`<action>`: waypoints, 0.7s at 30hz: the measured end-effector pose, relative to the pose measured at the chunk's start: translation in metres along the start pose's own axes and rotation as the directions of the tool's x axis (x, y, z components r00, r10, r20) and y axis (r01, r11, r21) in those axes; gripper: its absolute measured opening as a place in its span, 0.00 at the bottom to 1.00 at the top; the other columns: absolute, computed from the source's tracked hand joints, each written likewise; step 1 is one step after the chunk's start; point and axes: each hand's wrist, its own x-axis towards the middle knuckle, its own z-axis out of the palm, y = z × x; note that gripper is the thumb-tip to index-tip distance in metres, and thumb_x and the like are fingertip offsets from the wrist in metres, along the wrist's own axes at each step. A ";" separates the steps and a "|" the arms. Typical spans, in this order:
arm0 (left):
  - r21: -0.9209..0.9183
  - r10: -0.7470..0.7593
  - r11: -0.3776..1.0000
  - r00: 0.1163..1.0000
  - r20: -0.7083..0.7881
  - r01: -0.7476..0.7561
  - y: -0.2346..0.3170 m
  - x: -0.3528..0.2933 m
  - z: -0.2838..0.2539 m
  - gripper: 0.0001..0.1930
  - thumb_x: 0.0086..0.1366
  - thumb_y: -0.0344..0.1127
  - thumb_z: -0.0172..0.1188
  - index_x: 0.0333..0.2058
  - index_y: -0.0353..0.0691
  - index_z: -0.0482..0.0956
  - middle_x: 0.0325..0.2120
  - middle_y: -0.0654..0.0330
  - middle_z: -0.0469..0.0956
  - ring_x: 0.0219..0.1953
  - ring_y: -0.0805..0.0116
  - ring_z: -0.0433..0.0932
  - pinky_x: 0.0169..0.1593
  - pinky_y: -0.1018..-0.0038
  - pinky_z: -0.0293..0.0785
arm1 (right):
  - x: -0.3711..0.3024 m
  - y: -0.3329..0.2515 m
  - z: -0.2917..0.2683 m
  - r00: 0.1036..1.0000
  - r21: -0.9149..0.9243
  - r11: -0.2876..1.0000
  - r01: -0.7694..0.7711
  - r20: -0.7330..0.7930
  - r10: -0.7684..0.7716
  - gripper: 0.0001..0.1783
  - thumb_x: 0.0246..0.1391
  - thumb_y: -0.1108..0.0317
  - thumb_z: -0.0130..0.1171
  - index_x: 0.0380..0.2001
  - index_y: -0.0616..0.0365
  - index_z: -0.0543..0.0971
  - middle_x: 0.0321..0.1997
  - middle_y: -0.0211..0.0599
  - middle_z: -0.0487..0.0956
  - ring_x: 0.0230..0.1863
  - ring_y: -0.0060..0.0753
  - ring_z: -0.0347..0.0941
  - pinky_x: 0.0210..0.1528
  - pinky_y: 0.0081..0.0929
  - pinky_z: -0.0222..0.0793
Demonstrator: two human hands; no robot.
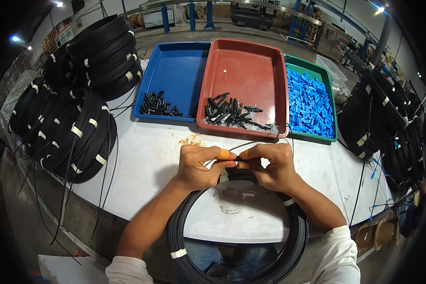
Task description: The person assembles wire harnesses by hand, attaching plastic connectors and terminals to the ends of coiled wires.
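My left hand (199, 165) and my right hand (272, 165) meet above the near middle of the table, both closed in a pinch. Between their fingertips is a small black part (237, 159), mostly covered by the fingers, so its exact kind does not show. Orange tape wraps some fingertips on both hands. Beneath them a coil of black cable (177, 227), bound with white tape bands, lies partly on the table and hangs over its front edge toward my lap. A thin black cable (251, 142) curves just beyond my hands.
Beyond my hands stand a blue tray (175, 61) with black pieces, a red tray (251, 61) with black connectors, and a green tray (332, 102) full of blue pieces. Stacked cable coils (94, 137) flank the left side, and more coils (364, 113) the right. Loose cable ends dangle there.
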 end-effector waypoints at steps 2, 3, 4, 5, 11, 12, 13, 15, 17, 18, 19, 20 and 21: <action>-0.002 0.010 1.000 1.000 0.000 -0.010 -0.004 -0.003 0.000 0.08 0.47 0.18 0.69 0.28 0.35 0.86 0.26 0.54 0.86 0.26 0.65 0.86 0.30 0.77 0.80 | 0.000 0.001 0.003 0.995 0.064 0.993 -0.097 0.021 0.095 0.08 0.43 0.82 0.68 0.30 0.65 0.82 0.29 0.43 0.85 0.29 0.35 0.84 0.32 0.28 0.77; -0.004 0.025 1.000 1.000 0.003 -0.025 -0.006 -0.004 0.000 0.08 0.48 0.19 0.70 0.28 0.35 0.85 0.26 0.54 0.86 0.26 0.65 0.86 0.30 0.77 0.80 | -0.001 0.001 0.003 0.981 0.123 0.974 -0.192 0.043 0.188 0.08 0.43 0.82 0.68 0.30 0.65 0.82 0.29 0.43 0.85 0.29 0.34 0.84 0.32 0.28 0.78; -0.001 0.024 1.000 1.000 0.001 -0.024 -0.008 -0.005 -0.001 0.08 0.48 0.19 0.70 0.28 0.35 0.85 0.26 0.54 0.86 0.26 0.65 0.86 0.30 0.77 0.80 | -0.001 -0.001 0.002 0.958 0.121 0.952 -0.280 0.094 0.269 0.08 0.44 0.83 0.66 0.31 0.66 0.82 0.29 0.44 0.85 0.30 0.31 0.84 0.34 0.26 0.79; -0.013 0.044 0.999 0.999 -0.006 -0.044 -0.010 -0.006 0.000 0.08 0.48 0.20 0.70 0.28 0.35 0.85 0.26 0.54 0.86 0.26 0.66 0.86 0.30 0.77 0.80 | -0.001 -0.003 0.002 0.958 0.121 0.952 -0.281 0.096 0.270 0.08 0.44 0.83 0.66 0.31 0.66 0.82 0.29 0.44 0.85 0.30 0.31 0.84 0.34 0.26 0.79; -0.068 -0.031 0.997 0.996 0.079 0.036 0.000 0.002 -0.007 0.08 0.48 0.21 0.72 0.26 0.35 0.81 0.22 0.57 0.84 0.26 0.68 0.86 0.31 0.78 0.79 | -0.002 0.000 -0.001 0.999 0.013 1.000 -0.029 0.032 0.028 0.10 0.42 0.84 0.65 0.32 0.64 0.82 0.29 0.43 0.85 0.28 0.37 0.84 0.32 0.29 0.78; -0.089 -0.047 0.994 0.990 0.134 0.060 0.000 0.002 -0.010 0.09 0.48 0.22 0.72 0.26 0.35 0.80 0.21 0.58 0.83 0.26 0.68 0.86 0.31 0.78 0.79 | -0.003 0.002 -0.001 0.999 0.000 1.000 0.006 0.041 -0.006 0.11 0.42 0.84 0.64 0.32 0.63 0.82 0.29 0.43 0.85 0.29 0.39 0.84 0.32 0.30 0.78; -0.089 -0.048 0.994 0.990 0.135 0.060 -0.001 0.002 -0.012 0.09 0.48 0.22 0.72 0.26 0.35 0.80 0.21 0.58 0.83 0.26 0.68 0.86 0.31 0.78 0.79 | -0.004 0.004 0.000 0.998 -0.012 0.999 0.041 0.052 -0.040 0.12 0.42 0.85 0.64 0.33 0.62 0.82 0.30 0.43 0.85 0.30 0.41 0.84 0.32 0.30 0.78; -0.082 -0.062 0.994 0.978 0.197 0.079 -0.004 0.000 -0.011 0.11 0.48 0.24 0.73 0.26 0.35 0.78 0.21 0.59 0.82 0.25 0.68 0.85 0.31 0.78 0.78 | -0.008 0.009 0.006 0.999 0.017 1.000 0.026 0.037 -0.027 0.12 0.42 0.85 0.64 0.33 0.61 0.82 0.29 0.41 0.84 0.30 0.41 0.83 0.33 0.31 0.77; -0.081 -0.078 0.992 0.977 0.196 0.095 -0.005 0.001 -0.009 0.11 0.48 0.24 0.74 0.27 0.35 0.78 0.21 0.59 0.82 0.24 0.69 0.85 0.31 0.78 0.78 | -0.008 0.011 0.008 1.000 0.045 0.999 0.014 0.024 -0.015 0.13 0.42 0.85 0.64 0.33 0.60 0.82 0.29 0.40 0.84 0.31 0.41 0.82 0.33 0.32 0.77; -0.081 -0.089 0.991 0.976 0.199 0.107 -0.006 0.001 -0.008 0.12 0.49 0.24 0.74 0.27 0.35 0.77 0.21 0.59 0.81 0.23 0.69 0.84 0.31 0.78 0.78 | -0.007 0.012 0.006 0.998 -0.033 0.998 0.056 0.009 -0.056 0.12 0.43 0.83 0.65 0.33 0.59 0.82 0.28 0.37 0.84 0.30 0.38 0.81 0.34 0.32 0.75; -0.079 -0.091 0.991 0.977 0.195 0.108 -0.007 0.001 -0.007 0.12 0.49 0.24 0.74 0.27 0.35 0.77 0.21 0.59 0.81 0.23 0.69 0.84 0.31 0.78 0.78 | -0.006 0.013 0.005 0.995 -0.111 0.989 0.096 -0.004 -0.097 0.11 0.44 0.82 0.66 0.32 0.57 0.82 0.27 0.34 0.83 0.29 0.36 0.80 0.35 0.33 0.73; -0.073 -0.058 0.995 0.977 0.205 0.075 -0.010 0.000 -0.008 0.11 0.49 0.25 0.74 0.28 0.35 0.77 0.21 0.59 0.81 0.23 0.70 0.83 0.30 0.79 0.77 | -0.006 0.014 0.006 0.995 -0.109 0.989 0.096 -0.004 -0.097 0.11 0.44 0.82 0.66 0.32 0.57 0.82 0.27 0.34 0.83 0.29 0.36 0.80 0.35 0.33 0.73; -0.068 -0.026 0.997 0.976 0.216 0.041 -0.011 0.000 -0.009 0.11 0.49 0.25 0.73 0.28 0.35 0.77 0.22 0.59 0.81 0.22 0.72 0.82 0.29 0.79 0.77 | -0.007 0.017 0.007 0.992 -0.122 0.984 0.126 -0.008 -0.128 0.11 0.44 0.80 0.68 0.32 0.56 0.82 0.26 0.32 0.82 0.28 0.33 0.78 0.36 0.33 0.70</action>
